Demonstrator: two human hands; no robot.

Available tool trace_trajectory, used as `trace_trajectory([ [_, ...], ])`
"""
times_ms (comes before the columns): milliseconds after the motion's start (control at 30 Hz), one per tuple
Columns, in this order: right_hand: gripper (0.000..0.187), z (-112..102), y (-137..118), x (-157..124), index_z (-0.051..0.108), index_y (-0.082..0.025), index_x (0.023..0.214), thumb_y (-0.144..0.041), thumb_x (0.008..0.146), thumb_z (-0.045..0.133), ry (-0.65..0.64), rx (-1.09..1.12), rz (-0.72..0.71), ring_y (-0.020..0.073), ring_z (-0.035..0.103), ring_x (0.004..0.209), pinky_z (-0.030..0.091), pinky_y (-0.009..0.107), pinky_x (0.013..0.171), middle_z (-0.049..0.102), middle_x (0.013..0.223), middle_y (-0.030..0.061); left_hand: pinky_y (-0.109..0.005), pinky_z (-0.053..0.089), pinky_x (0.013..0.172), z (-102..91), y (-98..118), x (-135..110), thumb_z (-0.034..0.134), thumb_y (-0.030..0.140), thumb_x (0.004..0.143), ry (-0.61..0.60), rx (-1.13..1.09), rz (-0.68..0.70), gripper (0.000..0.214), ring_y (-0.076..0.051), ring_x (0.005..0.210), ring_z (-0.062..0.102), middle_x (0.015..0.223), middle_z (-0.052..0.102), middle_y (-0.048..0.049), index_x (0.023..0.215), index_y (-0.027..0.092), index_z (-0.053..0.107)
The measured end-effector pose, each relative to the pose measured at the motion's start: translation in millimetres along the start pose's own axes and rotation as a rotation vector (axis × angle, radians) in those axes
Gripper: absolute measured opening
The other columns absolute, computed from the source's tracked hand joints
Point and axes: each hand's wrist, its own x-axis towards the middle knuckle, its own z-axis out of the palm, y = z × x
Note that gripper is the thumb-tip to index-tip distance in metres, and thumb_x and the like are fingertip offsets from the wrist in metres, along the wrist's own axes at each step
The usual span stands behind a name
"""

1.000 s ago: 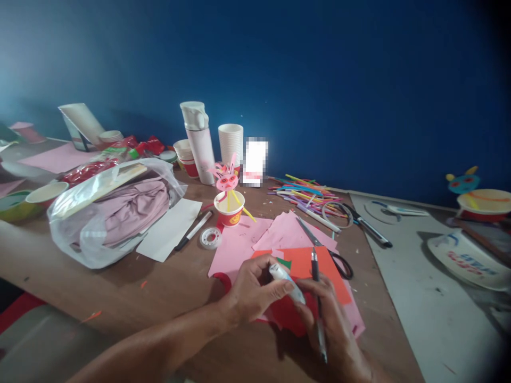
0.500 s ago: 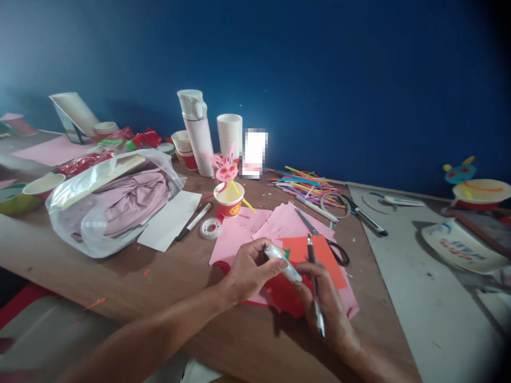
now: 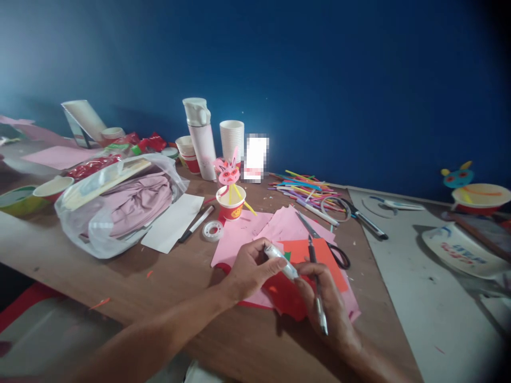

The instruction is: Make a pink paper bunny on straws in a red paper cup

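Observation:
My left hand (image 3: pixel 251 268) is closed around a small white tube (image 3: pixel 280 260), thumb on top, its lower end pointing right. In my right hand (image 3: pixel 327 298) a dark and silver pen (image 3: pixel 314 263) lies across the fingers, tip up. The right thumb and fingertips are at the lower end of the tube; whether they pinch it I cannot tell. Beneath both hands lie red paper (image 3: pixel 289 298), orange paper (image 3: pixel 331 266) and pink paper (image 3: pixel 245 229). Scissors (image 3: pixel 339 256) with black handles rest on the sheets.
A paper cup (image 3: pixel 231 210) with a pink rabbit face stands beyond the sheets, beside a tape roll (image 3: pixel 213 230) and a marker (image 3: pixel 195 223). Coloured sticks (image 3: pixel 301 186) are piled by the wall. A plastic bag (image 3: pixel 96 236), a flask (image 3: pixel 203 151) and stacked cups (image 3: pixel 231 133) stand left and behind.
The view has turned slightly, so things at the left appear a little farther right and lower. Both hands keep nearly the same pose, with the tube and pen still held.

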Motion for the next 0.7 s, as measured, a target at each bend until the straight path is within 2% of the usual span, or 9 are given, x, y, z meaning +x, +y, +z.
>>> trace_trajectory([
  [133,0.018,0,2,-1,0.043,-0.023,0.095,-0.025,0.083,0.056,0.046,0.058,-0.040,0.0195,0.058,0.088,0.050,0.032,0.073,0.054,0.096,0.0059,-0.019,0.029,0.047,-0.2,0,0,0.072,0.041,0.064,-0.002,-0.026,0.007,0.035,-0.004,0.048,0.039,0.056,0.048,0.0049,0.072,0.012,0.055],
  [200,0.022,-2,1,0,0.043,-0.022,0.098,-0.028,0.082,0.057,0.023,0.088,-0.036,0.0205,0.058,0.091,0.050,0.033,0.075,0.055,0.098,0.0066,-0.019,0.030,0.047,0.6,0,0,0.072,0.040,0.064,-0.005,-0.033,0.017,0.035,-0.004,0.050,0.040,0.057,0.049,0.0043,0.072,0.012,0.054],
  [267,0.019,-4,1,2,0.044,-0.022,0.101,-0.031,0.086,0.051,-0.027,0.141,-0.005,0.0212,0.058,0.091,0.051,0.034,0.076,0.057,0.098,0.0073,-0.018,0.030,0.047,1.9,0,0,0.073,0.040,0.064,-0.019,-0.045,0.021,0.034,-0.004,0.050,0.040,0.057,0.049,0.0043,0.071,0.012,0.054],
  [367,0.013,-5,0,4,0.046,-0.023,0.097,-0.032,0.089,0.043,-0.072,0.162,0.091,0.0183,0.060,0.079,0.051,0.032,0.068,0.061,0.091,0.0049,-0.018,0.029,0.046,3.0,-1,0,0.073,0.040,0.064,-0.037,-0.055,0.011,0.034,-0.003,0.047,0.037,0.054,0.046,0.0059,0.069,0.013,0.053],
  [467,0.009,-3,-2,4,0.046,-0.022,0.089,-0.032,0.088,0.046,-0.073,0.116,0.144,0.0147,0.057,0.066,0.049,0.027,0.059,0.060,0.082,0.0012,-0.018,0.029,0.045,1.7,-2,0,0.072,0.040,0.065,-0.028,-0.024,0.014,0.033,-0.003,0.046,0.038,0.055,0.047,0.0056,0.070,0.013,0.052],
  [567,0.009,-1,-3,4,0.043,-0.022,0.084,-0.030,0.087,0.048,-0.035,0.128,0.105,0.0144,0.058,0.067,0.049,0.027,0.060,0.060,0.083,0.0010,-0.018,0.030,0.045,-0.6,-5,2,0.071,0.040,0.066,-0.012,-0.006,0.009,0.034,-0.003,0.046,0.040,0.056,0.049,0.0048,0.071,0.013,0.052],
  [700,0.014,0,0,3,0.041,-0.023,0.086,-0.026,0.084,0.054,0.027,0.067,-0.016,0.0172,0.060,0.080,0.050,0.029,0.067,0.057,0.089,0.0036,-0.017,0.028,0.043,-1.8,-11,4,0.069,0.041,0.068,0.001,-0.038,-0.008,0.033,-0.003,0.044,0.038,0.054,0.047,0.0060,0.074,0.013,0.053],
])
